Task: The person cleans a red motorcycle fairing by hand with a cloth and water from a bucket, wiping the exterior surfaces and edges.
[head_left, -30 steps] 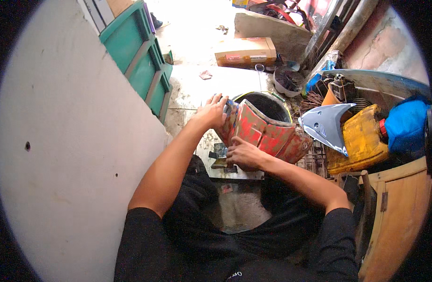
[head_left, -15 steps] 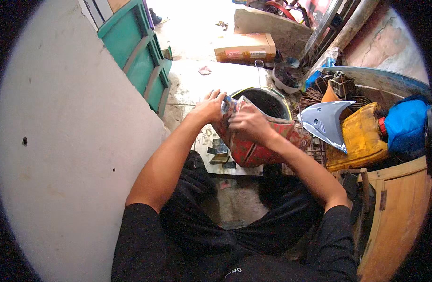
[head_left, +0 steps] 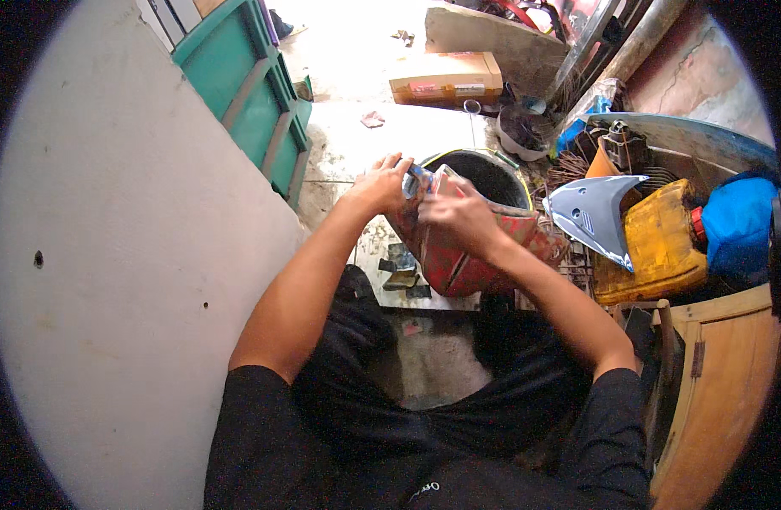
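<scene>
A worn red motorcycle body panel (head_left: 455, 274), its paint scuffed and patchy, is tilted in front of me against the near side of a black bucket (head_left: 492, 174). My left hand (head_left: 380, 187) is closed over its upper left edge, near a shiny blue-and-silver patch. Curled against the panel's upper face is my right hand (head_left: 460, 223), its fingers slightly smeared by motion. Whatever may be under those fingers is hidden. Several small dark pieces, like worn sandpaper (head_left: 401, 280), lie on the pale tiles just left of the panel.
To the right are a grey plastic panel (head_left: 596, 212), a dirty yellow jerrycan (head_left: 658, 242), a blue bag (head_left: 739, 225) and a wooden cabinet door (head_left: 726, 382). A cardboard box (head_left: 446, 76) lies beyond the bucket. A white wall (head_left: 127, 255) and green door (head_left: 246, 102) flank my left.
My right hand has shifted slightly over the panel, still curled against it. My left hand keeps its hold on the edge. The whole view has moved a little.
</scene>
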A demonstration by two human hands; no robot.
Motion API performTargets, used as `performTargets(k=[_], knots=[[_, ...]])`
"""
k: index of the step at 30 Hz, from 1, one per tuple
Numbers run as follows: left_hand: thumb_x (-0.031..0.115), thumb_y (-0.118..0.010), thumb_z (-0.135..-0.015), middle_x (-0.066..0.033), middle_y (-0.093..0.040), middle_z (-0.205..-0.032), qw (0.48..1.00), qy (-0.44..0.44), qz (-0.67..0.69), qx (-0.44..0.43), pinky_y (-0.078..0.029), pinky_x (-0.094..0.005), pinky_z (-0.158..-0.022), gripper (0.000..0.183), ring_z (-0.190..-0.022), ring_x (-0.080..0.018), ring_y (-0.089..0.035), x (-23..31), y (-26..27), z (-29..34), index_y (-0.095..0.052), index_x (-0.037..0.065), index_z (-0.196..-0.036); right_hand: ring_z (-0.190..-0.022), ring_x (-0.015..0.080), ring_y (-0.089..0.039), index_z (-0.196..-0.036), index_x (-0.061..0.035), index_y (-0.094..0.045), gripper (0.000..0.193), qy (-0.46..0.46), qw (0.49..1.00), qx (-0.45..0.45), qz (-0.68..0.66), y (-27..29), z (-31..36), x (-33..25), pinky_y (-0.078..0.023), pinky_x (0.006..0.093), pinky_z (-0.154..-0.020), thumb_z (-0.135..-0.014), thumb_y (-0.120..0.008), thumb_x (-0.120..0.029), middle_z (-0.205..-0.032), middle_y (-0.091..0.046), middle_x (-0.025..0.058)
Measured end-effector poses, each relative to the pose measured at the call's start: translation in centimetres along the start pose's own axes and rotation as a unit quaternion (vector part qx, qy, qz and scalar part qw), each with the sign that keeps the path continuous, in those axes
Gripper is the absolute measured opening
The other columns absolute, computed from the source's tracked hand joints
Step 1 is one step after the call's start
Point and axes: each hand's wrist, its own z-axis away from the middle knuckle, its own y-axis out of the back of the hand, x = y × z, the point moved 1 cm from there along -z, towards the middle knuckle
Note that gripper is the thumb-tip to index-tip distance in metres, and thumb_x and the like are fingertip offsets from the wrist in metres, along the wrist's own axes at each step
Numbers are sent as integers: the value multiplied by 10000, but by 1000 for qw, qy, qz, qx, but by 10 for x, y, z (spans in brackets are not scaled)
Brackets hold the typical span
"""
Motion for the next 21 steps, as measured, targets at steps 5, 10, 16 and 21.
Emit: performTargets(k=[5,10,16,21], knots=[[171,-646,-723,-186,-306,-1487,1000,1,6,9,-363,-448,-1073,810,-1336,-385,-352,10,-1,-4,-295,99,-1450,-1115,87,-604,-995,-236,-698,216,-7,998,65,0,1,18,23,-318,408,-1040,-864,-538,-173,-1139,-678,-12],[152,-640,-720,-183,-295,-1492,1000,7,5,3,-360,-448,-1077,825,-1339,-389,-346,-4,-11,-6,-277,95,-1459,-1160,129,-585,-1040,-218,-685,243,-63,993,102,1,20,16,16,-341,410,-1011,-801,-643,-211,-1169,-665,16],[357,-675,-762,-126,-281,-1514,1000,7,5,8,-370,-523,-1049,800,-1375,-349,-306,-4,-13,-9,-315,158,-1448,-1154,107,-587,-1011,-197,-681,198,-10,993,83,-83,10,41,15,-341,401,-1014,-826,-615,-169,-1164,-669,4],[137,-603,-738,-211,-268,-1499,1000,0,17,-12,-342,-464,-1089,795,-1342,-434,-317,1,-2,-1,-273,73,-1458,-1167,91,-575,-999,-210,-681,188,-67,993,90,-35,23,44,17,-325,415,-1038,-869,-547,-179,-1162,-669,-21]])
